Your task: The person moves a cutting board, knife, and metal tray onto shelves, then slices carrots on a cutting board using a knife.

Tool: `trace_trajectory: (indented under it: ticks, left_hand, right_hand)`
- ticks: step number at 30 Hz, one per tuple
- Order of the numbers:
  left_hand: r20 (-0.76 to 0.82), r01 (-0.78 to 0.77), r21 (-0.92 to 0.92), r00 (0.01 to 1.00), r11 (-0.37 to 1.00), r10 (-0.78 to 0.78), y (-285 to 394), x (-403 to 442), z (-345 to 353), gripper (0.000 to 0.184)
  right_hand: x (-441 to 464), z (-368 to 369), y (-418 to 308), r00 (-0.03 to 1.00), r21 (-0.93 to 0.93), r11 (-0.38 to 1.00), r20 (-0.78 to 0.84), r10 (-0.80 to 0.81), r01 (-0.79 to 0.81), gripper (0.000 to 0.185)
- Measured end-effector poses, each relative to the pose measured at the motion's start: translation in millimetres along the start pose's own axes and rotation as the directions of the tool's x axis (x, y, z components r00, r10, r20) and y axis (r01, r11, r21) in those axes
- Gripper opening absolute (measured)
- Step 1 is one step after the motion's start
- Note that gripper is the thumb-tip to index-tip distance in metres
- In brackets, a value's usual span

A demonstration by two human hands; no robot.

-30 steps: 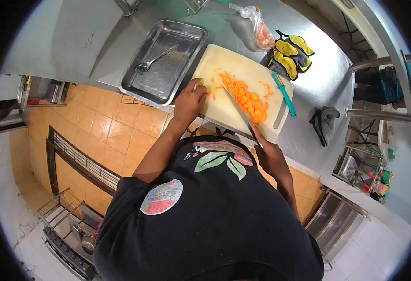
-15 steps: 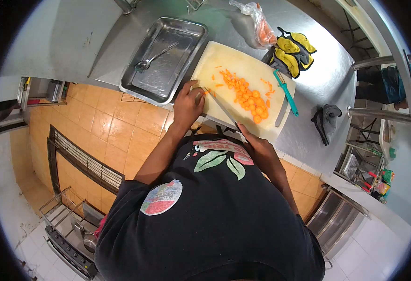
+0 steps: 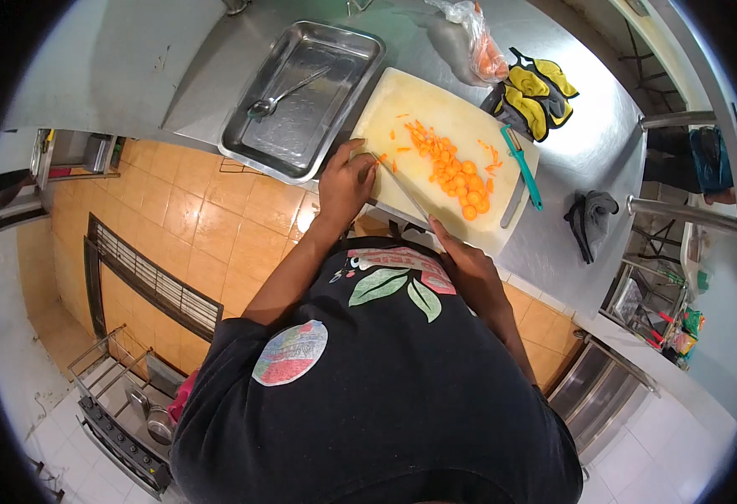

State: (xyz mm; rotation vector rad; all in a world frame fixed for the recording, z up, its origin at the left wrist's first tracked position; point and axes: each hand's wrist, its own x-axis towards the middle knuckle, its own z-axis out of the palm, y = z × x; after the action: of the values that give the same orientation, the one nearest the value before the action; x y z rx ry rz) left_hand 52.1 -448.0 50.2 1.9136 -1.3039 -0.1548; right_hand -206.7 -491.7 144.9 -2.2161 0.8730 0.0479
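Observation:
My right hand (image 3: 466, 258) grips a knife (image 3: 405, 186) by its handle, the blade slanting across the near left part of a white cutting board (image 3: 398, 92). At the board's left edge, my left hand (image 3: 347, 183) is closed with its fingers curled beside the knife's tip. What those fingers hold is hidden. Small carrot bits (image 3: 382, 157) lie next to the blade tip. A heap of sliced carrot (image 3: 456, 178) covers the middle of the board. To its right lie a teal-handled peeler (image 3: 524, 168) and another blade (image 3: 514, 204).
Left of the board is a steel tray (image 3: 288, 139) with a spoon (image 3: 288, 94) in it. Beyond the board lie a plastic bag of carrots (image 3: 482, 50) and yellow-and-black gloves (image 3: 542, 92). A grey cloth item (image 3: 592, 223) rests at the right. Another person (image 3: 721, 160) stands far right.
The view has shifted slightly, so the board and tray sit a little further right. Both hands stay at the board's near left side, and the knife is still in my right hand.

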Motion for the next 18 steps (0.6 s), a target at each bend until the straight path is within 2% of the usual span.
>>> trace_trajectory:
  ticks: [8,11,18]
  left_hand:
    - [-0.003,-0.008,-0.018,1.0,1.0,0.008,0,1,0,0.014]
    - [0.003,-0.008,-0.019,1.0,1.0,0.008,-1,0,-1,0.015]
    - [-0.019,-0.014,-0.019,1.0,1.0,0.013,0,0,0,0.014]
  right_hand:
    - [3,-1,-4,0.996,0.015,0.999,-0.071,-0.048,0.049,0.063]
    - [5,-7,-11,0.999,0.011,0.999,0.009,0.032,-0.032,0.062]
    - [6,-1,-5,1.0,0.049,0.999,-0.015,-0.008,0.009,0.063]
